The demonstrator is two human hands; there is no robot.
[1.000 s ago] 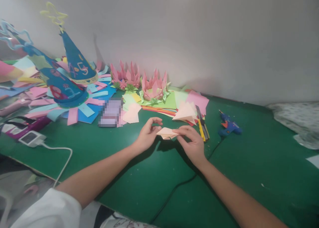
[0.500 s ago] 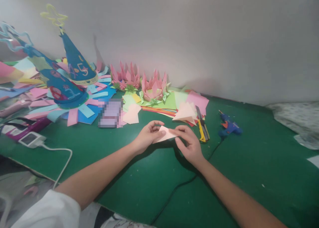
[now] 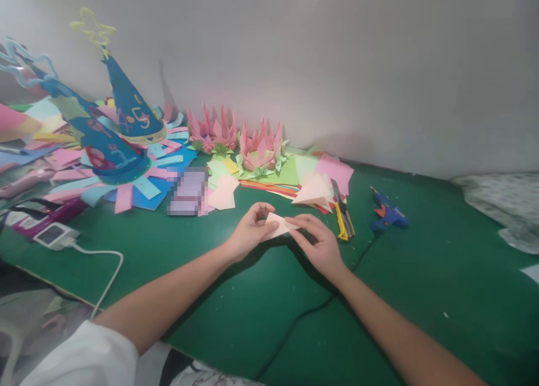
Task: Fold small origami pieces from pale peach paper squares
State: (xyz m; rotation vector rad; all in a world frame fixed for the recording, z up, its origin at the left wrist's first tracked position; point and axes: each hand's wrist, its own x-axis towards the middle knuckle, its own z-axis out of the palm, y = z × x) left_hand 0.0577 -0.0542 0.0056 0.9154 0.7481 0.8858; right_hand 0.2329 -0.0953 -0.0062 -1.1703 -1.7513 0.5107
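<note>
Pinching the paper [image 3: 282, 225] between them, the left hand [image 3: 247, 234] and right hand [image 3: 322, 246] should hold its edges aligned and press evenly.

you sit in a papercraft workspace, judging by the decorated cone hats [image 3: 133, 102], pink paper flowers [image 3: 261, 150], coloured sheets [image 3: 290, 169], yellow cutter [image 3: 344, 220] and glue gun [image 3: 388, 217].
</note>
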